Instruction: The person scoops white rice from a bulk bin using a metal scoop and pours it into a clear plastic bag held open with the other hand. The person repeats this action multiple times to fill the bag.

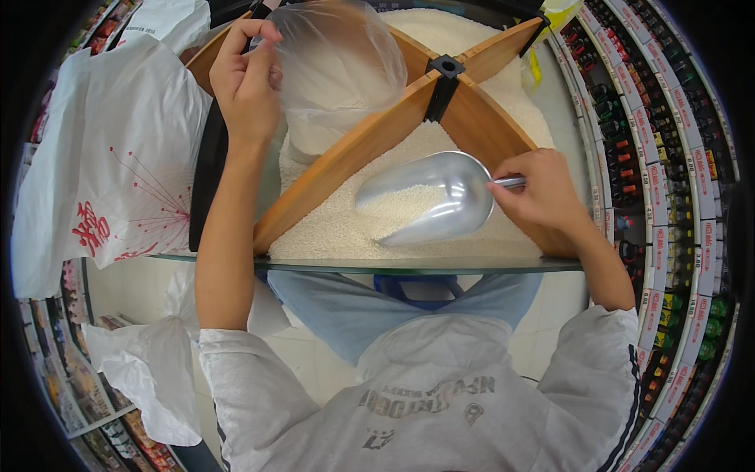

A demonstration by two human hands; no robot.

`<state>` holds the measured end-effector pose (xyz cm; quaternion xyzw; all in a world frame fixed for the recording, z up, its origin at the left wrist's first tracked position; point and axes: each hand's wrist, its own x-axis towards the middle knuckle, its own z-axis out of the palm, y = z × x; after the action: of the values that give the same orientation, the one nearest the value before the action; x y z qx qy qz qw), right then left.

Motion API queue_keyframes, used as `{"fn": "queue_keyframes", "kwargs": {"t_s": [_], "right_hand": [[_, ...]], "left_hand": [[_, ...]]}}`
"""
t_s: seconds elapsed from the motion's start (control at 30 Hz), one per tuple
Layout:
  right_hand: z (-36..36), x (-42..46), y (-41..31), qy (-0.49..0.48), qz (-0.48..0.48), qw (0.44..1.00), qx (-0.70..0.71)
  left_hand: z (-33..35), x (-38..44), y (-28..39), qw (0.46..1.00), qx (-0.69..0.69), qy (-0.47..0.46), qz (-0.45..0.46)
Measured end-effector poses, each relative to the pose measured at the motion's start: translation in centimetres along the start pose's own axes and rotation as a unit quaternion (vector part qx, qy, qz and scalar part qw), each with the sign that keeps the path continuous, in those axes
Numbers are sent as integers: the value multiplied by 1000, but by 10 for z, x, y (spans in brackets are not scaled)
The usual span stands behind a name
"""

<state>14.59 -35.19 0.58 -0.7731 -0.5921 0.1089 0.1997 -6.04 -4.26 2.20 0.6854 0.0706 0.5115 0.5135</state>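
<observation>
My right hand point(534, 186) grips the handle of a metal scoop point(466, 197), whose tip rests low over the white rice point(318, 233) in the front compartment of a bin. Some rice lies in the scoop. At the upper left my left hand point(250, 82) has its fingers curled at the edge of a clear plastic bag point(342, 65). The bag hangs over the left compartment, with its wide rim towards me; a pale mass shows through and below it. Crossed wooden dividers point(365, 135) meet at a black connector point(447, 68).
A glass edge point(413, 268) borders the bin in front of me. White printed bags point(135, 147) stand at the left, and another white plastic bag point(159, 371) hangs lower down. Shelves of bottles point(672, 206) curve along the right. A blue stool point(419, 292) shows between my legs.
</observation>
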Motion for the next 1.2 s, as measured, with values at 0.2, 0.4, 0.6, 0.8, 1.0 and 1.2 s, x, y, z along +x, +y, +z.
{"fn": "queue_keyframes", "kwargs": {"t_s": [0.2,0.4,0.6,0.8,1.0,1.2], "right_hand": [[52,5,10,-98,83,991,23],[78,3,23,-134,125,982,50],[83,6,26,-120,140,971,152],[80,13,32,-75,107,963,236],[35,13,6,46,77,990,107],[-39,14,-16,237,-38,969,-65]], "left_hand": [[7,0,1,1000,3,10,5],[9,0,2,1000,7,16,2],[8,0,2,1000,-4,9,-1],[4,0,0,1000,5,0,-2],[5,1,2,1000,-1,8,8],[6,1,-3,999,17,8,30]]}}
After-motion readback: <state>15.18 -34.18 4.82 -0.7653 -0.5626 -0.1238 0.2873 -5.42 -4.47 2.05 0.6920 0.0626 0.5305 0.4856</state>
